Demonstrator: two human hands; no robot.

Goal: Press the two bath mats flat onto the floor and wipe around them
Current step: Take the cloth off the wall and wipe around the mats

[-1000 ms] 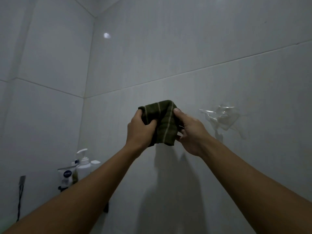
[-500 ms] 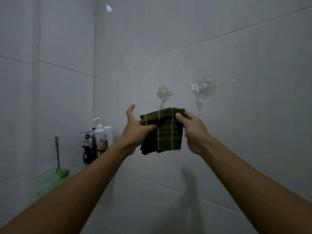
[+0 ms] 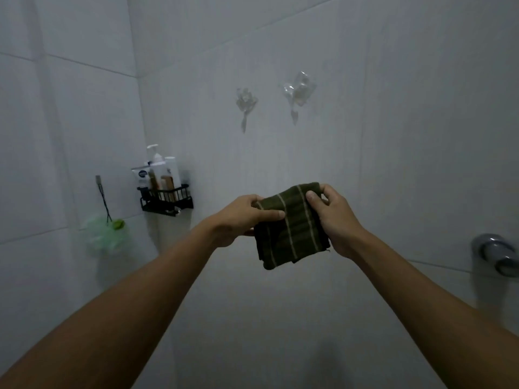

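Both hands hold a dark green cloth with thin pale stripes out in front of a pale tiled wall. The left hand has its grip closed on the cloth's upper left edge, thumb lying across the front of the fabric and fingers curled behind it. The right hand pinches the upper right corner, thumb on the front and fingers bent over the top edge. Between them the cloth hangs folded, its lower edge loose and free of the wall. Neither bath mat nor the floor is in view. On the wall above the hands are two clear plastic hooks, side by side. To the left, in the corner, a black wire caddy holds several bottles and tubes, among them a white pump bottle. Further left a green mesh sponge hangs by a dark cord. At the right edge a chrome tap fitting sticks out of the wall.
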